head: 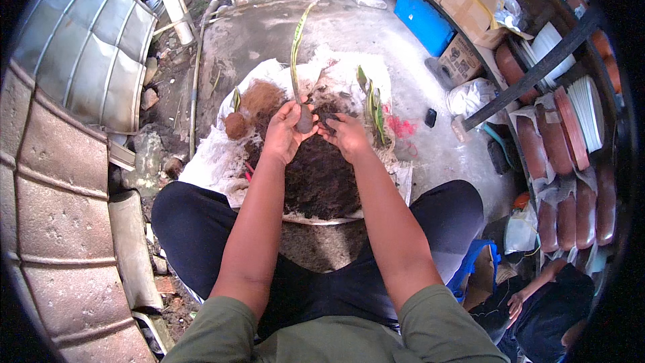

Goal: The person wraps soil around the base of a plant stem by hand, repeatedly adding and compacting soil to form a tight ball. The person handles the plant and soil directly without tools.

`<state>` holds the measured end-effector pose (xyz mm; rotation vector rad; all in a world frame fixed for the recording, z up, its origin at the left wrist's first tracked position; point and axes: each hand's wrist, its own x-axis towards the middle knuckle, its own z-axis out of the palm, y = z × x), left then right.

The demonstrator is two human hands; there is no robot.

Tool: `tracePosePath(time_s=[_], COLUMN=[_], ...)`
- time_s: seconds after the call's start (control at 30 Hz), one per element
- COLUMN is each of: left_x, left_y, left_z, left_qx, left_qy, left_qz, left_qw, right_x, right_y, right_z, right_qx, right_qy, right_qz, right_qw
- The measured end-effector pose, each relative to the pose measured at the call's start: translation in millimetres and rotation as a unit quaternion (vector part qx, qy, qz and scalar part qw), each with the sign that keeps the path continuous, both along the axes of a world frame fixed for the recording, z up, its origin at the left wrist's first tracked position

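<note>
My left hand (288, 128) holds a snake plant leaf (296, 55) upright, with a dark rounded clump (304, 120) at its base. Close on its right, my right hand (345, 133) has its fingers curled around a dark lump of soil (330, 122). Below both hands lies a heap of dark potting soil (320, 181) on a white woven sack (211, 161). Brown coconut fibre (262, 98) and a round brown fibre ball (236, 126) rest on the sack's left part. More snake plant leaves (375, 106) lie on its right side.
Red netting (401, 126) and a small black object (430, 117) lie on the concrete floor to the right. Shelves hold cardboard boxes (463, 0) and brown plastic planters (559, 217). A blue bin (422, 19) stands behind. Another person (544, 307) sits at lower right. Roof tiles (65, 201) flank the left.
</note>
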<state>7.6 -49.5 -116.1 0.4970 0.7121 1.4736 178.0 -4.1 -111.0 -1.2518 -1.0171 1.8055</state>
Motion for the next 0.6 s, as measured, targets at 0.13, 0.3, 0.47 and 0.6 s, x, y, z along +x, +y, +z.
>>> tracePosePath(time_s=[0.13, 0.3, 0.47, 0.6], left_x=[5, 1, 3, 7], left_y=[-1, 1, 1, 1], left_z=[6, 5, 7, 11], left_qx=[0.015, -0.003, -0.007, -0.017], left_qy=[0.016, -0.029, -0.059, 0.001], left_qz=[-0.015, -0.005, -0.012, -0.001], left_qw=[1.0, 1.0, 0.998, 1.0], right_x=[4, 7, 9, 3], right_y=[-7, -13, -9, -9], right_z=[7, 17, 22, 25], right_qx=[0.009, 0.059, 0.155, 0.161], right_qy=[0.07, 0.053, -0.034, -0.015], right_qz=[-0.034, -0.035, -0.025, -0.043], right_qw=[0.997, 0.996, 0.987, 0.986])
